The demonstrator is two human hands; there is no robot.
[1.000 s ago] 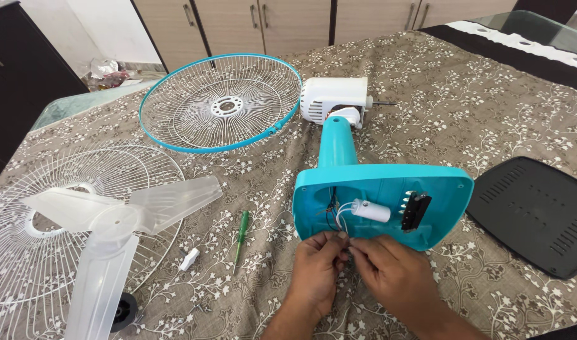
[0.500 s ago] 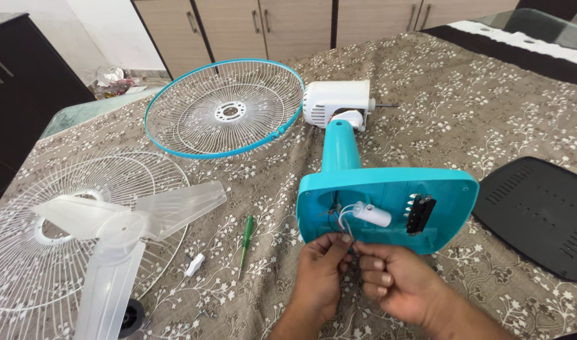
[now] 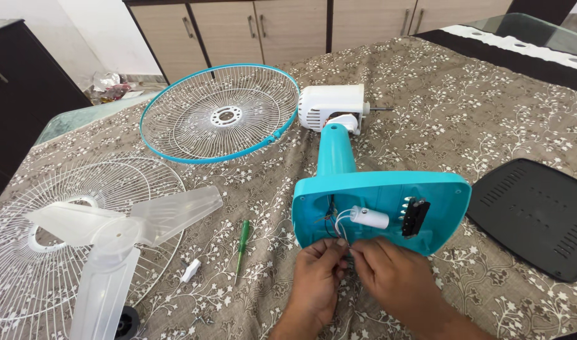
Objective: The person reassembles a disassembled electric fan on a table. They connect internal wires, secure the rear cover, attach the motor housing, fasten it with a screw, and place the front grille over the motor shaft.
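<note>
A teal fan base (image 3: 427, 189) lies on its side with the underside open toward me. Inside it sit a white cylindrical capacitor (image 3: 369, 217), a black switch block (image 3: 414, 217) and thin wires (image 3: 334, 220). My left hand (image 3: 318, 280) and my right hand (image 3: 389, 277) meet at the lower rim of the base, fingertips pinched on the wires coming out of it. The teal neck (image 3: 336, 151) leads up to the white motor housing (image 3: 331, 106) with its bare shaft.
A green screwdriver (image 3: 241, 242) and a small white plastic piece (image 3: 190, 271) lie left of my hands. A clear fan blade (image 3: 112, 233) rests on a white grille (image 3: 11, 277); a teal-rimmed grille (image 3: 219, 113) lies behind. A black vented cover (image 3: 534, 214) sits right.
My right hand has closed back in beside the left, fingertips together at the wires. The view has shifted slightly; the fan parts have not moved.
</note>
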